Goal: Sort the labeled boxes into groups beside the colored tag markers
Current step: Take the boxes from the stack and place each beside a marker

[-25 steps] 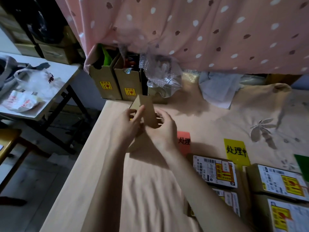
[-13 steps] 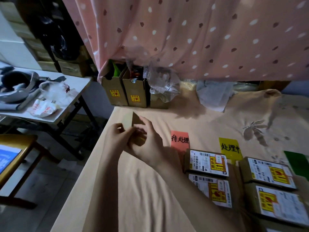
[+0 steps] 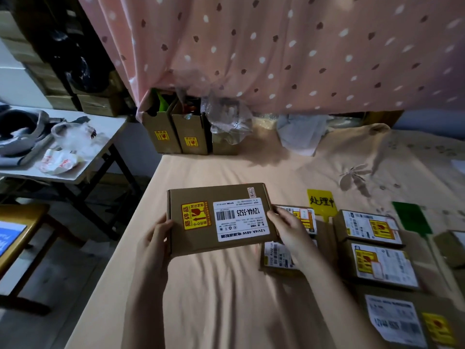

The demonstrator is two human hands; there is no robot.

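Head view: cardboard box (image 3: pixel 221 217), edge-on a second ago, now turned label-up; left hand (image 3: pixel 157 239) and right hand (image 3: pixel 289 229) grasp its ends, above the cloth, left of yellow tag (image 3: pixel 321 202). Label readable; grouping pending.

Around the yellow tag marker (image 3: pixel 321 202) I count seven labeled boxes: one held box (image 3: pixel 219 217) to its left, two (image 3: pixel 300 219) (image 3: pixel 278 256) just left of it, three (image 3: pixel 368 229) (image 3: pixel 383 264) (image 3: pixel 402 321) to its right, one (image 3: pixel 453 245) far right. Two tag markers show, yellow and green (image 3: pixel 411 219). Three open cartons (image 3: pixel 161 137) (image 3: pixel 191 139) (image 3: pixel 224 144) stand beyond it.
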